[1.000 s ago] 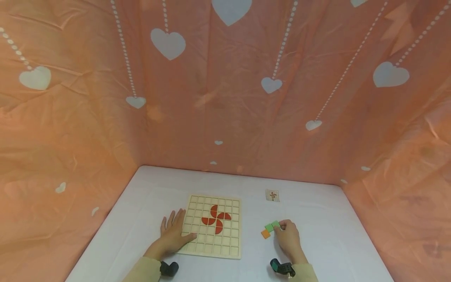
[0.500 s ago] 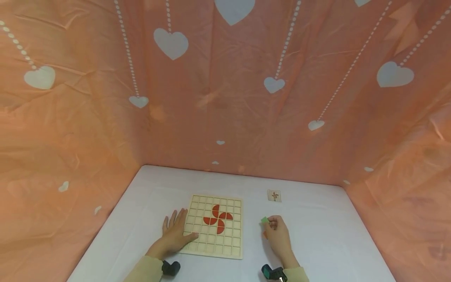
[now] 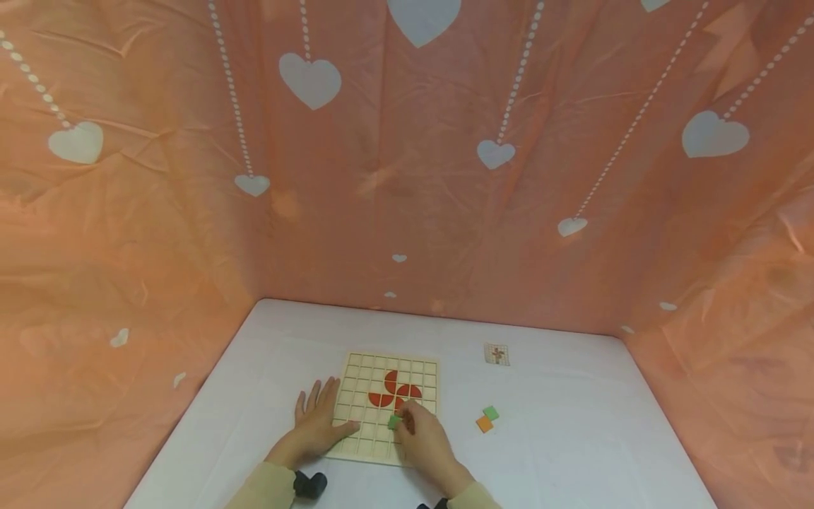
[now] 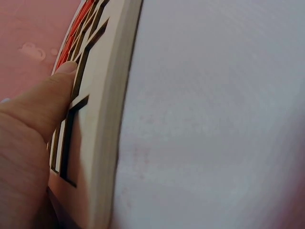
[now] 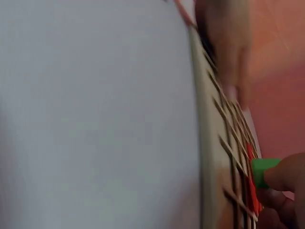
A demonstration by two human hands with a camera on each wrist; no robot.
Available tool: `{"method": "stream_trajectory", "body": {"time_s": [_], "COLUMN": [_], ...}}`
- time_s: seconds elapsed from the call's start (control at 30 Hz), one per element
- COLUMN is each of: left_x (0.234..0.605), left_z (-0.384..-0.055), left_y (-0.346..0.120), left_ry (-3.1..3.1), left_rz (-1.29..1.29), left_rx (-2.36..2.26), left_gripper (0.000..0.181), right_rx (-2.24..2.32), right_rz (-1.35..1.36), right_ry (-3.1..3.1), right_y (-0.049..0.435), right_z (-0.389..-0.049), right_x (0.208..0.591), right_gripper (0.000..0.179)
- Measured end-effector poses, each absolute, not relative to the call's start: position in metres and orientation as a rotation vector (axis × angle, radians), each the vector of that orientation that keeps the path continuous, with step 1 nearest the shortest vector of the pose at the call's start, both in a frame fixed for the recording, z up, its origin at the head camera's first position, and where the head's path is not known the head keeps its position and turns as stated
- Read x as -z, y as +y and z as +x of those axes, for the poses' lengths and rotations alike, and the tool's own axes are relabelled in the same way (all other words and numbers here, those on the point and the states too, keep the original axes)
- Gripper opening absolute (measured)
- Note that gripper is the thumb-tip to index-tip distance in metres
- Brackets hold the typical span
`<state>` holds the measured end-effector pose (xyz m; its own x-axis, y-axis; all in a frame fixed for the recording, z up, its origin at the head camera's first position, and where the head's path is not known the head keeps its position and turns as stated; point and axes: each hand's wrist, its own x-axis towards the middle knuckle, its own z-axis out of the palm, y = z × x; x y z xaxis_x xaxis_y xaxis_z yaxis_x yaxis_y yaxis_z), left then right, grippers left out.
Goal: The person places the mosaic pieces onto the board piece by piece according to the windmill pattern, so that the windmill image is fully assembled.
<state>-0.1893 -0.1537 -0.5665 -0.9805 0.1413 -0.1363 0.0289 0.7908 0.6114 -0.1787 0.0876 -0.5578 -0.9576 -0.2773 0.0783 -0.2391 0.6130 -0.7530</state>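
Note:
A wooden grid board (image 3: 365, 438) lies on the white table, with red rounded pieces (image 3: 381, 400) forming a pinwheel near its middle. My left hand (image 3: 314, 428) rests on the board's left edge, fingers spread and thumb over the squares; the left wrist view shows that thumb (image 4: 47, 98) on the grid. My right hand (image 3: 425, 442) is over the board and pinches a green square tile (image 3: 394, 422), seen also as a green tile (image 5: 263, 171) in the right wrist view. It hides the lowest red piece in part. Whether the tile touches the board I cannot tell.
To the right of the board lie a green tile (image 3: 491, 412) and an orange tile (image 3: 485, 424), corners close together. Behind them is a small card (image 3: 497, 354) printed with a pinwheel on a grid. An orange curtain (image 3: 407, 212) with hearts surrounds the table.
My right hand has taken one green tile from the group at right and carried it left over the board. The left hand stays in place on the board.

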Motion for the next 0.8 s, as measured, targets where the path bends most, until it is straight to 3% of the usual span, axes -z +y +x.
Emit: {"method": "stream_trajectory", "body": {"time_s": [0.47, 0.8], "left_x": [0.565, 0.564], "left_z": [-0.188, -0.188], "left_y": [-0.154, -0.154], "left_ry": [2.820, 2.817], "left_rz": [0.143, 0.154], "left_rx": [-0.945, -0.962], "left_gripper": [0.105, 0.104], "right_rx": [1.078, 1.071], "right_rz": [-0.441, -0.485], "right_ry": [2.955, 2.985], "right_y": [0.066, 0.066], "right_z": [-0.184, -0.182], "right_x": [0.567, 0.568], "right_gripper": [0.006, 0.014]}}
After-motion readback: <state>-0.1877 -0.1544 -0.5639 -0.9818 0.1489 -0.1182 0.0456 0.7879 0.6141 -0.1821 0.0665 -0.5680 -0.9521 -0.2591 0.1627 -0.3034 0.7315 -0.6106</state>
